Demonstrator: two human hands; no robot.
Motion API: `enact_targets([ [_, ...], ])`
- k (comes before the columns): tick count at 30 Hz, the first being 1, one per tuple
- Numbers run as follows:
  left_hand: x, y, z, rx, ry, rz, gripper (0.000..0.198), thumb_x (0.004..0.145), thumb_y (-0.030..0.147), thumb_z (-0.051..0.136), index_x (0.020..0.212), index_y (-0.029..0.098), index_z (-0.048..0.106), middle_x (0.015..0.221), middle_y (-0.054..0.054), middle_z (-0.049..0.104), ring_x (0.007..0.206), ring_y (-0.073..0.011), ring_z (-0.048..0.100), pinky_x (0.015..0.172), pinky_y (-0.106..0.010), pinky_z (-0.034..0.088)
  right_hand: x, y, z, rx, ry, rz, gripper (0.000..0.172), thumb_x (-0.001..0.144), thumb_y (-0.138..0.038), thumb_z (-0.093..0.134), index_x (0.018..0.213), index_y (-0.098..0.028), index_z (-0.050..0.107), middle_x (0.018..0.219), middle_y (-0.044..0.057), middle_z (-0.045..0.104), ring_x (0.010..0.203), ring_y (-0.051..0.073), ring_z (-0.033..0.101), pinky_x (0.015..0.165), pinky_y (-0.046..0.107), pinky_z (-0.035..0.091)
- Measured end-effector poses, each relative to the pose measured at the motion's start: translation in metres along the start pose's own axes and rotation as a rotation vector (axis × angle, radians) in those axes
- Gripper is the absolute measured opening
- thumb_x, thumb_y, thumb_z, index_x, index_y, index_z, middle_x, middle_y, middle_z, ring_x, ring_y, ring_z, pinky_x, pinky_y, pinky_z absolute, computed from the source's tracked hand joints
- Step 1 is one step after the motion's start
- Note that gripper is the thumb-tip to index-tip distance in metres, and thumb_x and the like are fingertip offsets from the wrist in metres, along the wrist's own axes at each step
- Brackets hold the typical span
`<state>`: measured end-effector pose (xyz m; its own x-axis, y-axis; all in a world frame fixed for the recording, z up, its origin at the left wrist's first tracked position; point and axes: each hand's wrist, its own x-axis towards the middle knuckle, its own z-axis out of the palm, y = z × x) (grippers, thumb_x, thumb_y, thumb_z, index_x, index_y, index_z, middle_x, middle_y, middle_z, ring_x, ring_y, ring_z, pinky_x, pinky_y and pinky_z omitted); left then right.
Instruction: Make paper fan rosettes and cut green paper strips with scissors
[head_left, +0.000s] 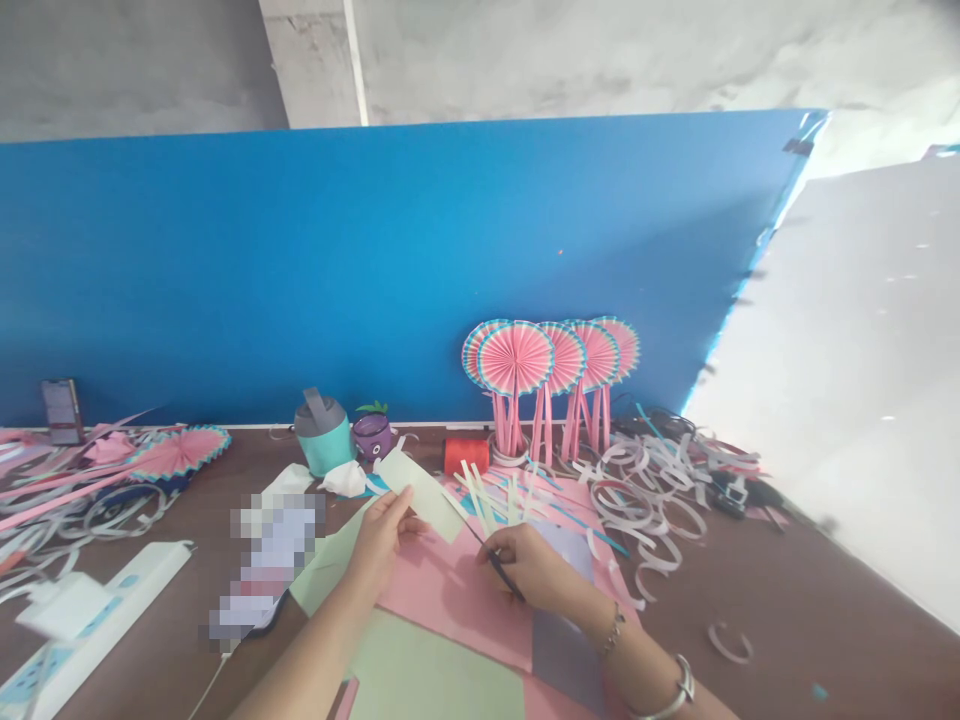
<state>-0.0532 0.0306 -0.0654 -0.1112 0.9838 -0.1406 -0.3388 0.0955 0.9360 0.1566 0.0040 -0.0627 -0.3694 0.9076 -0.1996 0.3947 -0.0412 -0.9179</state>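
Note:
My left hand (pixel 386 530) pinches a pale green sheet of paper (pixel 421 492) and holds it up over the pink paper (pixel 457 590). My right hand (pixel 529 570) is closed round dark scissors (pixel 504 575), whose blades point up and left to the right edge of the pale sheet. Several thin pale strips (pixel 480 497) lie or stick up just beyond my right hand. Green sheets (pixel 435 672) and a greyish-purple sheet (pixel 566 640) lie around the pink paper.
Several pink paper fans (pixel 516 358) lean on the blue partition (pixel 375 250). A red spool (pixel 466 455), teal cup (pixel 325 435) and purple pot (pixel 372 437) stand at the back. Curled strips (pixel 637 490) lie right; a blurred phone (pixel 270 565) and power strip (pixel 112 625) lie left.

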Motion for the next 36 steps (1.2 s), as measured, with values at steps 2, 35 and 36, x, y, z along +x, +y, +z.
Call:
enact_targets([
  [2,0.000,0.000,-0.001,0.006,-0.008,0.001,0.033,0.061,0.040,0.075,0.070,0.016,0.055,0.052,0.006,0.054,0.046,-0.0097,0.058,0.046,-0.018,0.042,0.000,0.000,0.000,-0.011,0.003,-0.004,0.015,0.065,-0.021,0.054,0.072,-0.015,0.066,0.048,-0.003,0.052,0.041,0.008,0.044,0.040,0.018,0.032],
  [35,0.000,-0.005,0.002,0.181,-0.105,-0.006,0.028,0.062,0.040,0.071,0.064,0.016,0.055,0.043,0.000,0.060,0.041,-0.0096,0.050,0.044,-0.019,0.032,0.001,-0.001,0.003,-0.025,0.014,0.042,0.025,0.061,-0.014,0.049,0.079,-0.013,0.066,0.050,-0.002,0.056,0.043,0.009,0.049,0.041,0.017,0.034],
  [36,0.000,-0.005,0.002,0.179,-0.104,-0.005,0.028,0.062,0.040,0.071,0.065,0.016,0.056,0.043,0.000,0.060,0.041,-0.0096,0.050,0.043,-0.019,0.032,0.001,-0.001,0.003,-0.027,0.013,0.041,0.025,0.061,-0.014,0.049,0.079,-0.013,0.066,0.050,-0.002,0.056,0.043,0.009,0.049,0.041,0.017,0.034],
])
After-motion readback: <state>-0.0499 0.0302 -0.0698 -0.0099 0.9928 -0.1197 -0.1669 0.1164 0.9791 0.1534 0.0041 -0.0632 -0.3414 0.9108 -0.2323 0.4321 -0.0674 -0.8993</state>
